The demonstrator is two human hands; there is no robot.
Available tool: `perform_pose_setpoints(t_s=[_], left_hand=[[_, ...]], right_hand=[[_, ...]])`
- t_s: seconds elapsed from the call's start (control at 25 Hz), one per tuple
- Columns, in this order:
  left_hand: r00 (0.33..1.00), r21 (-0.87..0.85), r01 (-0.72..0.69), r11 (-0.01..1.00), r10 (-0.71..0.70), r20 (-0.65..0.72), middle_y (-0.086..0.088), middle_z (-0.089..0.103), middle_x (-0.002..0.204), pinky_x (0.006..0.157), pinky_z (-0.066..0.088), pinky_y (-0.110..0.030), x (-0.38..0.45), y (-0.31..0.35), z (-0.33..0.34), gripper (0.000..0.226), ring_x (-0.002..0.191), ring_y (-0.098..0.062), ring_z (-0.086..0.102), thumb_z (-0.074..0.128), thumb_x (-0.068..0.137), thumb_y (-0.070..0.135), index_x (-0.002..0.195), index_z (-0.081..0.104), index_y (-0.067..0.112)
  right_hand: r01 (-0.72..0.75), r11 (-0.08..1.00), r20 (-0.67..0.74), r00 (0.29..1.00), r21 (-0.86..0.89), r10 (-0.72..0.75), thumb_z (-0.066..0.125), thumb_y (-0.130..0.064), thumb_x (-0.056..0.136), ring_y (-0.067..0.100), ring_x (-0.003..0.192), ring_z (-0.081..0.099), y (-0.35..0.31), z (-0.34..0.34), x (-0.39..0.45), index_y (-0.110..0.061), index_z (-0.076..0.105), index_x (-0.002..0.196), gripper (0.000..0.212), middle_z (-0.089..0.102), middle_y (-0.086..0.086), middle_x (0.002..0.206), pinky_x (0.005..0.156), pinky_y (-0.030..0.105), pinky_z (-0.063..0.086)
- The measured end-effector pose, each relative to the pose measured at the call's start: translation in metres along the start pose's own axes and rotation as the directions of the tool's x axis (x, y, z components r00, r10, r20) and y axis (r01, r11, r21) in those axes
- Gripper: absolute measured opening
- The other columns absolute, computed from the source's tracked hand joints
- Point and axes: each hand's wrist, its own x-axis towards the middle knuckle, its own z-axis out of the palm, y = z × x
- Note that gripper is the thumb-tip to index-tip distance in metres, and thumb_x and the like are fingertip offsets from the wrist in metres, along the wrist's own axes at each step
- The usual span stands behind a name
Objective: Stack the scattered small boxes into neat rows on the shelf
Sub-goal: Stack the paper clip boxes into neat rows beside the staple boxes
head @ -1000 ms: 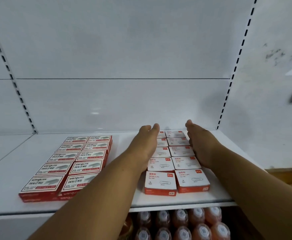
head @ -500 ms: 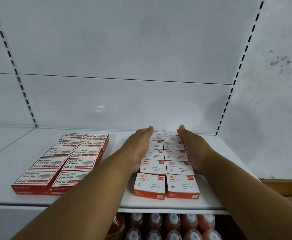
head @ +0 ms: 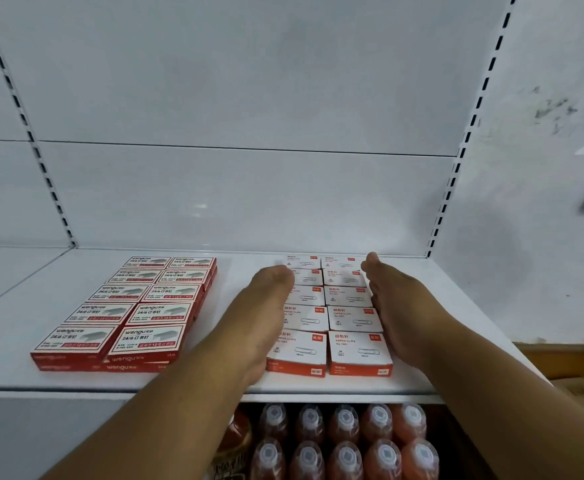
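On the white shelf, white-and-orange paper clip boxes lie in two straight rows running front to back. My left hand lies flat along the left side of these rows, fingers straight. My right hand lies flat along the right side, fingertips near the back boxes. Both palms press against the sides of the block of boxes. To the left, red staple boxes sit in two neat rows, stacked two high.
The shelf's white back panel rises right behind the boxes. Slotted uprights stand at both sides. Below the shelf edge are rows of orange bottles with clear caps. A wooden surface shows at the right.
Both hands have slid back toward me along the sides of the paper clip rows and now sit slightly wider apart. The boxes stay in line.
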Motion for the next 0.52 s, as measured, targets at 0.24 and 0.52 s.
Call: perform_pose_setpoints(t_s=[0.24, 0.52], left_hand=[[0.999, -0.089, -0.009, 0.996, 0.005, -0.052, -0.001, 0.074, 0.106, 0.077, 0.06, -0.051, -0.001, -0.006, 0.006, 0.024, 0.09, -0.025, 0.073, 0.048, 0.1, 0.042, 0.116, 0.062, 0.033], [0.995, 0.119, -0.094, 0.988, 0.089, 0.054, 0.005, 0.067, 0.12, 0.079, 0.06, -0.04, -0.015, -0.002, -0.002, 0.028, 0.089, -0.013, 0.073, 0.05, 0.101, 0.034, 0.129, 0.053, 0.035]], right_hand=[[0.041, 0.999, -0.009, 0.999, 0.021, -0.041, 0.037, -0.058, 0.098, 0.0, 0.061, 0.069, 0.008, 0.001, -0.005, -0.042, 0.057, 0.109, 0.028, 0.066, -0.022, 0.071, 0.055, 0.02, 0.055], [0.128, 0.987, 0.054, 0.991, -0.094, -0.123, 0.038, -0.052, 0.1, -0.001, 0.06, 0.066, 0.001, -0.002, -0.015, -0.04, 0.058, 0.097, 0.023, 0.06, -0.028, 0.076, 0.052, 0.014, 0.048]])
